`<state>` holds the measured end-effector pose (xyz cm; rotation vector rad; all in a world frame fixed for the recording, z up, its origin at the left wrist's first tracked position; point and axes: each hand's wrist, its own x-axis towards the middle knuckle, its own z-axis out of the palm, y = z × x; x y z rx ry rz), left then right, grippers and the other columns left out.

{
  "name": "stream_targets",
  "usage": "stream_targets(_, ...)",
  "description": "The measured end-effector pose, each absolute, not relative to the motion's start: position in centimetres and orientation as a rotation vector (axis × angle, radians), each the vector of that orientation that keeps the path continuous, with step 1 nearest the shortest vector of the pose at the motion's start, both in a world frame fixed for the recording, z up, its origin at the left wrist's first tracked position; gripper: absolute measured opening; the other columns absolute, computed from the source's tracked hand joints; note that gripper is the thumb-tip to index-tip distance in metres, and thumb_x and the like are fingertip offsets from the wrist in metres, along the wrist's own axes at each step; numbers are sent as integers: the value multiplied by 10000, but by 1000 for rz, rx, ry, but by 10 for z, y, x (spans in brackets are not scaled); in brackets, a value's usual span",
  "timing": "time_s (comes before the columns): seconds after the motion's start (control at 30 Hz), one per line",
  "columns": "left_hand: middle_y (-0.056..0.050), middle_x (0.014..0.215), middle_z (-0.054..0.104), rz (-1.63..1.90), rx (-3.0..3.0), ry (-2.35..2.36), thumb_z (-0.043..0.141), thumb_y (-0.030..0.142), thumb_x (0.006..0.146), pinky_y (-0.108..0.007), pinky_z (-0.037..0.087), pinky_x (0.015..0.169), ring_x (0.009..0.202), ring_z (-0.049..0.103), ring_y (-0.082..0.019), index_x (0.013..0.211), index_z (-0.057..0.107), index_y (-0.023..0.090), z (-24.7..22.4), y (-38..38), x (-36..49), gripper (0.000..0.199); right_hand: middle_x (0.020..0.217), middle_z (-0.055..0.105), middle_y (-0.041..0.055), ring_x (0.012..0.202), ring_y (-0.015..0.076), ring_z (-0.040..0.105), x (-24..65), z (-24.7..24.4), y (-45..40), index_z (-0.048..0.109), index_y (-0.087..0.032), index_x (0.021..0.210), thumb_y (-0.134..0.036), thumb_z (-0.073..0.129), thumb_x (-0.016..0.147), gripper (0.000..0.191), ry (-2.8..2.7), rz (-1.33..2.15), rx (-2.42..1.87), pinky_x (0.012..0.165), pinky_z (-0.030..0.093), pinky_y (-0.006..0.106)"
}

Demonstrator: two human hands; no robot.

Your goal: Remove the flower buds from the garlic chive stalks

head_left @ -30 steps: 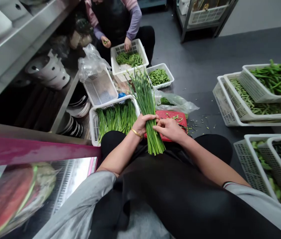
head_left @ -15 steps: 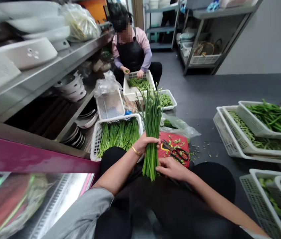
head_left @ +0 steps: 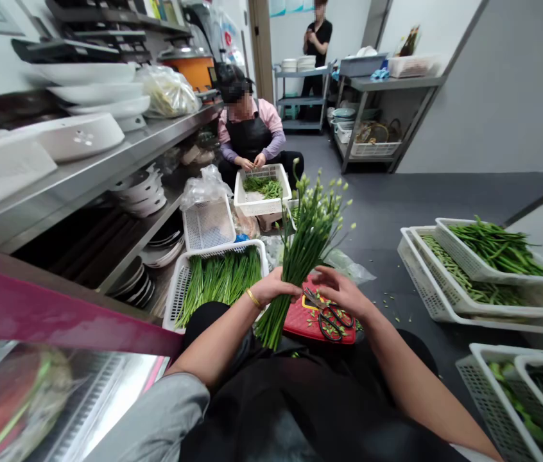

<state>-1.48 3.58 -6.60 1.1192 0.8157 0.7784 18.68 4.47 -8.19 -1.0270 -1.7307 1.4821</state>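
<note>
1. Left hand (head_left: 274, 290), gold bangle on the wrist, is closed around a bunch of garlic scapes (head_left: 303, 253) at about mid-stem; it sits just left of frame centre.
2. The bunch leans to 1 o'clock, bud tips fanned out at the top and cut ends down over the lap in the black apron (head_left: 310, 410).
3. Right hand (head_left: 343, 292) is open with fingers spread and holds nothing; it is just right of the bunch, fingertips near the stems. Cannot tell if they touch.
4. A red tray (head_left: 300, 324) lies under the right hand at 5 o'clock from the bunch, with green trimmings on it.
5. Black-handled scissors (head_left: 327, 314) lie on the red tray, partly under the right hand, untouched.
6. A white basket of trimmed scapes (head_left: 218, 279) is at 9 o'clock from the left hand, just beside it.
7. An empty tilted white basket (head_left: 208, 224) is behind that one at 11 o'clock.
8. A seated co-worker (head_left: 251, 131) at 12 o'clock has both hands at a white basket of cut greens (head_left: 262, 189).
9. Stacked white baskets of green stalks (head_left: 483, 266) are at 3 o'clock, well apart from the hands.
10. More white baskets of greens (head_left: 526, 391) are at 4 o'clock, at the frame edge.
11. A steel shelf with white dishes (head_left: 83, 128) is at 10 o'clock.
12. Another person stands (head_left: 317, 42) in the doorway, far at 12 o'clock.
</note>
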Motion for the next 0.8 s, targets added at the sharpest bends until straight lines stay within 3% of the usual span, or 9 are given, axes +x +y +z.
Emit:
stream_targets(0.13, 1, 502, 586, 581, 1120, 754, 733, 198, 535, -225, 375, 441, 425, 511, -107, 680, 575, 117, -68, 28, -9, 229, 795, 672, 21, 778, 194, 632, 160, -60, 53, 627, -202, 839, -536, 797, 574, 459, -1297, 1543, -798, 768, 530, 356)
stream_targets(0.33, 17, 527, 596, 406, 1120, 734, 743, 174, 539, -204, 383, 417, 416, 517, -97, 739, 587, 118, -74, 16, -14, 260, 608, 589, -37, 543, 125, 561, 160, -26, 55, 580, -217, 761, -470, 837, 540, 423, -786, 1563, -534, 585, 531, 293)
stream_targets(0.43, 21, 513, 588, 292, 1159, 730, 751, 200, 555, -202, 399, 410, 404, 513, -92, 649, 562, 125, -85, 12, -24, 224, 475, 409, -97, 427, 58, 425, 212, 2, 77, 488, -218, 656, -400, 799, 653, 360, -685, 1318, -467, 540, 495, 224)
stream_targets(0.53, 14, 507, 581, 265, 1152, 736, 749, 200, 555, -202, 417, 414, 414, 527, -96, 612, 570, 114, -98, 8, -32, 207, 414, 249, -115, 343, 36, 258, 280, 27, 91, 434, -212, 604, -318, 618, 864, 337, -491, 1099, -437, 471, 451, 188)
stream_targets(0.63, 4, 505, 587, 322, 1124, 750, 745, 188, 540, -195, 406, 409, 414, 529, -95, 626, 594, 101, -103, 7, -32, 194, 413, 343, -105, 351, 40, 300, 323, 26, 83, 522, -217, 626, -299, 600, 868, 267, -443, 865, -476, 456, 466, 193)
stream_targets(0.73, 9, 503, 604, 358, 1099, 775, 738, 170, 523, -196, 405, 412, 406, 531, -100, 731, 630, 96, -99, 10, -27, 245, 427, 453, -95, 363, 57, 398, 319, -8, 60, 588, -208, 621, -357, 799, 626, 258, -690, 805, -681, 465, 486, 230)
stream_targets(0.8, 13, 508, 609, 359, 1085, 785, 734, 165, 511, -205, 412, 417, 406, 535, -108, 782, 636, 98, -94, 12, -22, 295, 455, 537, -54, 402, 83, 481, 298, -36, 45, 641, -185, 628, -353, 831, 563, 262, -857, 875, -880, 491, 481, 252)
